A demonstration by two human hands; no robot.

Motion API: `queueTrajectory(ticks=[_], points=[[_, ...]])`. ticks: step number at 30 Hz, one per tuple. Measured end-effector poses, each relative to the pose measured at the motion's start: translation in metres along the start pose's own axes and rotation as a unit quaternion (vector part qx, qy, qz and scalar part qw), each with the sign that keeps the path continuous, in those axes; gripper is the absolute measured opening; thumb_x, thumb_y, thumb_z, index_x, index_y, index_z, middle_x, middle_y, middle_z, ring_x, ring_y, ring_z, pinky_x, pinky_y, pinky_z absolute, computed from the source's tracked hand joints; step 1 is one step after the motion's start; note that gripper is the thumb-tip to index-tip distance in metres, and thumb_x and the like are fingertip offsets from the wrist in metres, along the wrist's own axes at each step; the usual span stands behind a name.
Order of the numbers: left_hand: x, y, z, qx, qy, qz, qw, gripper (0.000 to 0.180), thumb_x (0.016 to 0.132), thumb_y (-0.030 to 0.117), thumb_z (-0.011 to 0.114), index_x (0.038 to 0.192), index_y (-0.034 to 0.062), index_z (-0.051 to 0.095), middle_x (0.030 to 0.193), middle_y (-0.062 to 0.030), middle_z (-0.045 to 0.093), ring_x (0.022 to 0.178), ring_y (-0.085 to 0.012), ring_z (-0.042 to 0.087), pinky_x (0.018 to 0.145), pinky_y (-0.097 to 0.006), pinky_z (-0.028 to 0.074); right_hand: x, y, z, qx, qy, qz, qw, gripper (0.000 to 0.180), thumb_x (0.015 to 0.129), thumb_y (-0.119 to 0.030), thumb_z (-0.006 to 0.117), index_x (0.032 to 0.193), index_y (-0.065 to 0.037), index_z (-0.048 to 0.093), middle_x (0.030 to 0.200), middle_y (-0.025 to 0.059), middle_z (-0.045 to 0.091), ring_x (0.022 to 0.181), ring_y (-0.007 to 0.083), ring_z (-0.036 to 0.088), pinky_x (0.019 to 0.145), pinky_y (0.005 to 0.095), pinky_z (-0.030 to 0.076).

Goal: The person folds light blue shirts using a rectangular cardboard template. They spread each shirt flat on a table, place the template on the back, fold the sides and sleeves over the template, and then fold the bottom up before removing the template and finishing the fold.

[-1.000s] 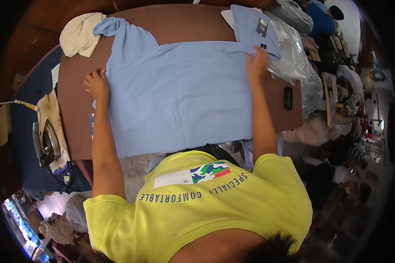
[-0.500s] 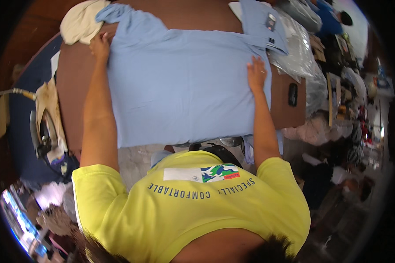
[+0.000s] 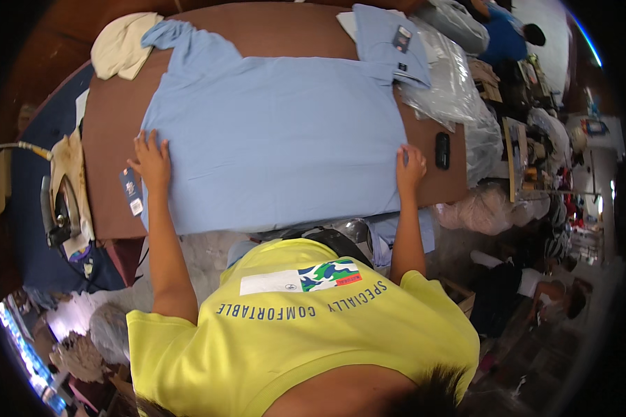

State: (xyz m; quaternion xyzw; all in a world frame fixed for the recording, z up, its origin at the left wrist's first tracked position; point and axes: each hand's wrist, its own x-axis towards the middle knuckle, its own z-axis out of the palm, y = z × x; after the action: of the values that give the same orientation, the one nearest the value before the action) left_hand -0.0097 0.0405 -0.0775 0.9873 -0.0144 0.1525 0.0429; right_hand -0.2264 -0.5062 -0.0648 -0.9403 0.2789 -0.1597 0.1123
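Head, left grip (image 3: 153,163) splayed, right (image 3: 411,168) curled, touching garment (image 3: 278,142)

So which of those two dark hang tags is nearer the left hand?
The lower hang tag beside the left hand, at the left edge of the spread blue garment; the other tag lies on the folded blue garment.

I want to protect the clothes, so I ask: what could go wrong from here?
The blue garment reaches the near edge of the brown table, so a pull might drag it off. The dark tag beside the left grip could catch or bend. The iron at the left, if hot, might scorch cloth brushing it.
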Motion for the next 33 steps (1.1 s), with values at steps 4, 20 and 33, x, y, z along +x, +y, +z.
queueTrajectory(ticks=[4,20,33], points=[[-0.009,0.054,-0.024,-0.083,0.036,0.003,0.996,0.041,0.089,0.031,0.051,0.127,0.0171,0.046,0.139,-0.0077,0.034,0.13,-0.0328,0.027,0.097,-0.065,0.018,0.101,0.022,-0.007,0.185,0.125,0.022,0.975,0.018,0.082,-0.024,0.061,0.09,-0.008,0.065,0.094,0.0089,0.062,0.087,0.0243,0.058,0.077,0.0335,0.046],[0.023,0.447,-0.042,-0.235,0.0,0.411,0.881,0.053,0.074,0.003,0.058,0.125,0.0142,0.047,0.14,-0.0134,0.03,0.131,-0.0356,0.024,0.104,-0.05,0.024,0.384,0.068,0.026,-0.007,-0.018,0.087,0.996,0.046,0.076,-0.035,0.063,0.111,-0.004,0.057,0.112,0.019,0.056,0.104,0.0363,0.054,0.087,0.0423,0.045],[0.054,0.57,0.044,-0.114,0.025,0.477,0.871,0.051,0.086,0.014,0.043,0.135,0.0204,0.035,0.139,-0.0143,0.034,0.124,-0.0404,0.036,0.094,-0.056,0.036,0.398,0.052,0.009,0.14,0.118,0.1,0.978,0.018,0.069,-0.021,0.072,0.079,-0.01,0.061,0.089,0.011,0.064,0.082,0.0317,0.062,0.071,0.0399,0.048]])
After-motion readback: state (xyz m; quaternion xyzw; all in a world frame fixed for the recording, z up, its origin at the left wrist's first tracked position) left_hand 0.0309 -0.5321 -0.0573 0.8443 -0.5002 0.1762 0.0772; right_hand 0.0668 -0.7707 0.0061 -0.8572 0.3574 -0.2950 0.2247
